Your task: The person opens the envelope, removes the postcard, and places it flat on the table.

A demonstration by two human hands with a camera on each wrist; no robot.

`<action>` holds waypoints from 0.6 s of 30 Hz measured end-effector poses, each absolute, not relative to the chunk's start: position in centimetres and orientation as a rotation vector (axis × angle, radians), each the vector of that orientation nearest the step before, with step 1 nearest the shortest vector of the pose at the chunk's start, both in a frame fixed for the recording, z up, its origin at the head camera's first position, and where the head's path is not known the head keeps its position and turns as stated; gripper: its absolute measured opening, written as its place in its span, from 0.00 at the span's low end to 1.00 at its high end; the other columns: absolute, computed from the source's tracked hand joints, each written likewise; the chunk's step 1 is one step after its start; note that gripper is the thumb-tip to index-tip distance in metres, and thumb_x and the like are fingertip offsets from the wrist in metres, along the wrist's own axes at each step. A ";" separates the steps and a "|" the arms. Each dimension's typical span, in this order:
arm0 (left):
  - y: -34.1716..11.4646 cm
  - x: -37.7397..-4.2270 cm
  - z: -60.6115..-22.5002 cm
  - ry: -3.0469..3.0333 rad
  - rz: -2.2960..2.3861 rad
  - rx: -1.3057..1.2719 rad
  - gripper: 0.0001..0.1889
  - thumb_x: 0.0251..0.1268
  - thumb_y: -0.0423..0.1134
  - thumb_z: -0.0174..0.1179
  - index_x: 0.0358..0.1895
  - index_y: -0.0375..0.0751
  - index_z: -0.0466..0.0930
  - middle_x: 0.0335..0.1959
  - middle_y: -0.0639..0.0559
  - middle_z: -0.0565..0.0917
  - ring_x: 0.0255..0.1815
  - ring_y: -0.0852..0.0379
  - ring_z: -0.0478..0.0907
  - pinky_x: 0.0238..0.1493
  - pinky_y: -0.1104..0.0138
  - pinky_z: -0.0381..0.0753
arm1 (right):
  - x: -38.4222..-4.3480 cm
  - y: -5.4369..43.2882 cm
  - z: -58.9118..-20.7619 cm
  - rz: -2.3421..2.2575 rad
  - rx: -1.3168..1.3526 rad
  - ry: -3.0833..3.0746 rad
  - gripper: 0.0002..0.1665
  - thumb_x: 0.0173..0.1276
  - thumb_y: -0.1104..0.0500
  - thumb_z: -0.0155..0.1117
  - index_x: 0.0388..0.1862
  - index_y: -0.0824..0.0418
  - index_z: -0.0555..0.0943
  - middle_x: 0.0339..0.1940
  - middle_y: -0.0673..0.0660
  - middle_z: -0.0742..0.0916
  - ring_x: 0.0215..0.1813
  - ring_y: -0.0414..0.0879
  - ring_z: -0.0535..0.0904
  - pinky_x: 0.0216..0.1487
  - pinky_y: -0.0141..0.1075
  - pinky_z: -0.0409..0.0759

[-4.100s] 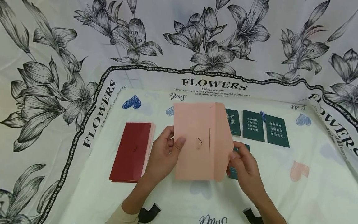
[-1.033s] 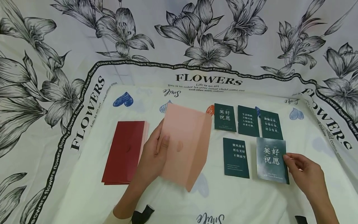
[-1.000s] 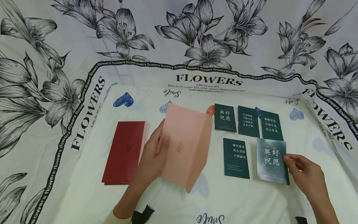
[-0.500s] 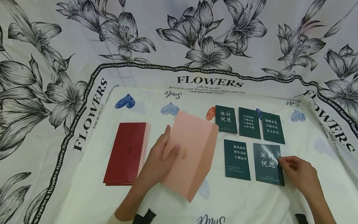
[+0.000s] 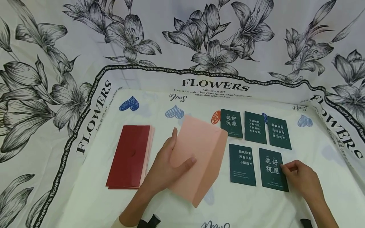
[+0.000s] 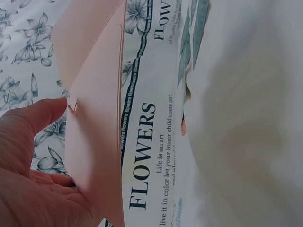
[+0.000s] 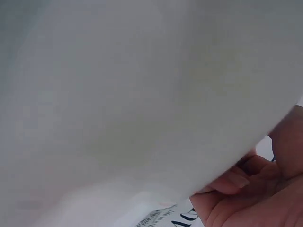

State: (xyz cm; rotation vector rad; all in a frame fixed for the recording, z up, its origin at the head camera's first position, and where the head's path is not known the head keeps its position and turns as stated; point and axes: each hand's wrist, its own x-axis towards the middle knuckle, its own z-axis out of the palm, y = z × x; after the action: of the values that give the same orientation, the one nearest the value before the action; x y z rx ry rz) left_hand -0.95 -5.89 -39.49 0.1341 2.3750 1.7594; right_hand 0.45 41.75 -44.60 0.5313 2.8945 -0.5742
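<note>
My left hand [image 5: 168,167] holds a pink envelope [image 5: 199,152] tilted above the cloth, thumb across its face and fingers behind. The envelope's flap [image 5: 209,167] is unfolded toward the right. In the left wrist view, the thumb lies by a small slit in the envelope [image 6: 97,127]. My right hand [image 5: 303,179] pinches the right edge of a dark green card [image 5: 273,171] with white Chinese characters, which lies about flat on the cloth. Fingers of the right hand [image 7: 255,194] show at the lower right of the right wrist view; no card is visible there.
Several more green cards lie nearby: one [image 5: 242,164] to the left and a row [image 5: 255,126] behind. A red envelope [image 5: 129,155] tops a stack at the left, with pink edges showing. White cloth [image 5: 242,209] with printed hearts, words and flowers covers the surface.
My right hand left the envelope and went to the lower right card, which has shifted left and lowered from a tilt. The left hand turned the envelope, then moved it slightly right.
</note>
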 end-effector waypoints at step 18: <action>-4.9 -0.8 -39.7 2.439 1.725 0.149 0.56 0.65 0.61 0.72 0.88 0.57 0.44 0.77 0.53 0.67 0.66 0.49 0.75 0.63 0.44 0.79 | 2.6 26.5 -38.5 -1.115 -0.413 2.942 0.19 0.77 0.57 0.69 0.64 0.45 0.81 0.48 0.39 0.87 0.42 0.36 0.77 0.39 0.31 0.76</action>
State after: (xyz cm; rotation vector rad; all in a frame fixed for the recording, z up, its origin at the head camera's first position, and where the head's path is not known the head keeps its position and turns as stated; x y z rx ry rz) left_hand -0.83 -4.88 -39.70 0.1492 2.4388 1.7246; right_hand 2.62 26.47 -38.47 -0.4133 2.9425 -1.1147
